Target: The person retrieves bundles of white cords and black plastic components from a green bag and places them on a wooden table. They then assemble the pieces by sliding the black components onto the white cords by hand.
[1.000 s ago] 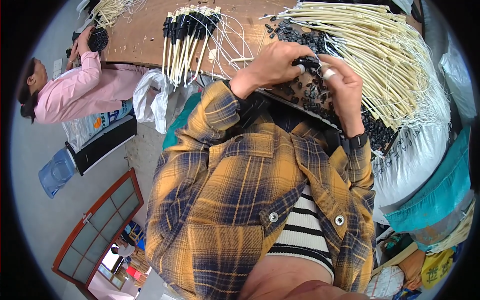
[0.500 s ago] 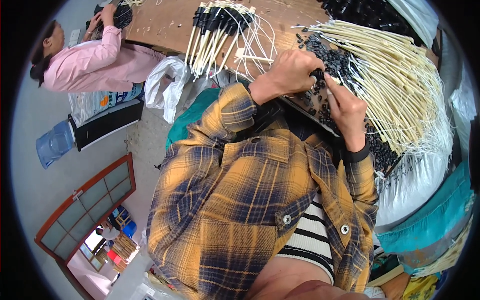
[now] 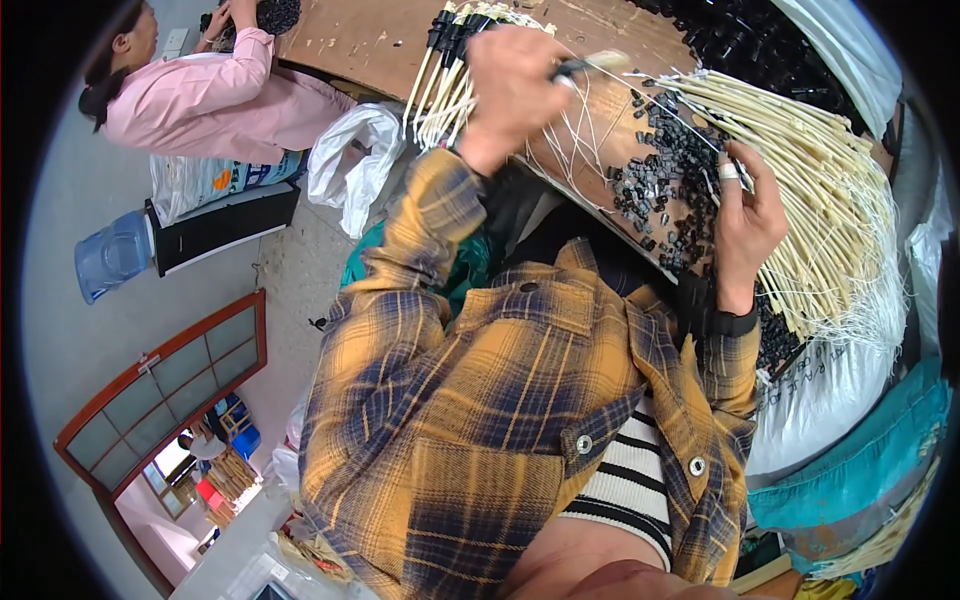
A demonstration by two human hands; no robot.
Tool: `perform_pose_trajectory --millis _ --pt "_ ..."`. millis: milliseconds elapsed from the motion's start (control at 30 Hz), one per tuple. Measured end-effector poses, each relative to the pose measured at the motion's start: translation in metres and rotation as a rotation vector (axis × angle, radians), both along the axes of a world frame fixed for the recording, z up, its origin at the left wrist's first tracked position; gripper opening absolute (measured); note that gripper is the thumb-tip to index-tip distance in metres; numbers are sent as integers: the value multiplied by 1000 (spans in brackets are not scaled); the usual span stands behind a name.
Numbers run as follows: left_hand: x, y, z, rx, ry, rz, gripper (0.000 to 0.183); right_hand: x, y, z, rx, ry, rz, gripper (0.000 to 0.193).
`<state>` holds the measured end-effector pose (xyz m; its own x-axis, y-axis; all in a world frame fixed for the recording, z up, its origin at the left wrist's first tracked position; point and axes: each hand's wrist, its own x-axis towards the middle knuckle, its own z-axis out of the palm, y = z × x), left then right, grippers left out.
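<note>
My left hand [image 3: 515,90], smeared by motion, is raised over the near edge of the table. Its fingers are closed on a dark fitting [image 3: 570,68], from which a blurred cream end sticks out. A thin white cord [image 3: 660,103] runs taut from near this hand to my right hand [image 3: 748,225], whose thumb and fingers pinch it. Under the right hand lies a heap of small black plastic pieces [image 3: 655,165]. Beside it spreads a large bundle of cream rods [image 3: 820,190] with white strings. Rods with black fittings [image 3: 450,45] lie partly behind my left hand.
More black parts [image 3: 740,50] are heaped at the table's far right. The brown wooden table [image 3: 350,40] runs leftward to a person in pink [image 3: 200,100] handling dark pieces. A white plastic bag [image 3: 355,160] hangs below the table edge; a white sack [image 3: 830,390] stands at right.
My hands, close together over the black pieces before, are now apart. The left has swung up and left with the dark fitting; the right has shifted right. The cord is stretched between them.
</note>
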<state>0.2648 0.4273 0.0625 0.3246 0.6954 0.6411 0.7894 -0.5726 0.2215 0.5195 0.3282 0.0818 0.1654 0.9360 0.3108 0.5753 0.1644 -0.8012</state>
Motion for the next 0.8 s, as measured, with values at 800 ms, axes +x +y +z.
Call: perform_pose_trajectory --millis 800 --pt "66 115 -30 -495 93 105 18 111 -49 -24 -262 -696 -319 10"
